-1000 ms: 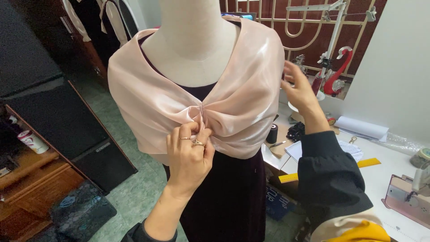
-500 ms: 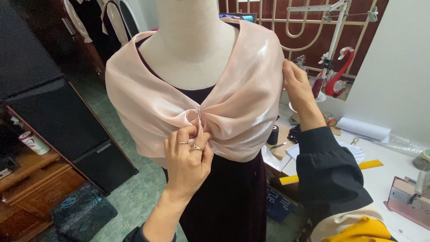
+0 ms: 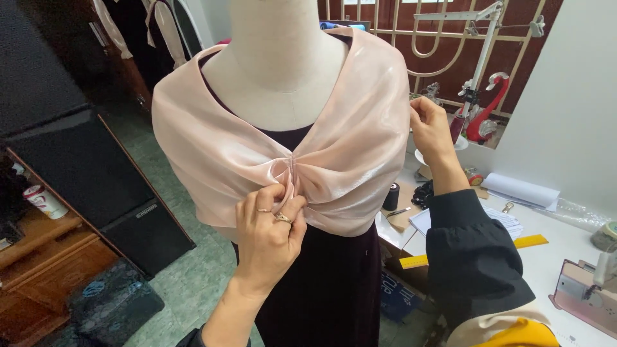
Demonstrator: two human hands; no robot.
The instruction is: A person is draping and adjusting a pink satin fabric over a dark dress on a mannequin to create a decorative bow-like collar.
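A white dress form (image 3: 283, 71) wears a dark maroon dress (image 3: 328, 283) with a shiny pale pink satin drape (image 3: 347, 141) wrapped over both shoulders and gathered at the chest. My left hand (image 3: 268, 238), with rings on two fingers, pinches the gathered knot of the drape at the centre front. My right hand (image 3: 429, 128), in a black sleeve, grips the drape's edge at the form's shoulder on my right.
A white table (image 3: 565, 250) on the right carries a yellow ruler (image 3: 475, 250), papers (image 3: 520, 190), a black thread spool (image 3: 391, 196) and a pink machine (image 3: 588, 295). A large black speaker (image 3: 90, 173) and wooden shelving (image 3: 38, 257) stand on the left. A metal window grille (image 3: 450, 38) is behind.
My right hand has moved in from beside the form and taken hold of the drape's edge at the shoulder. My left hand has stayed on the gathered knot.
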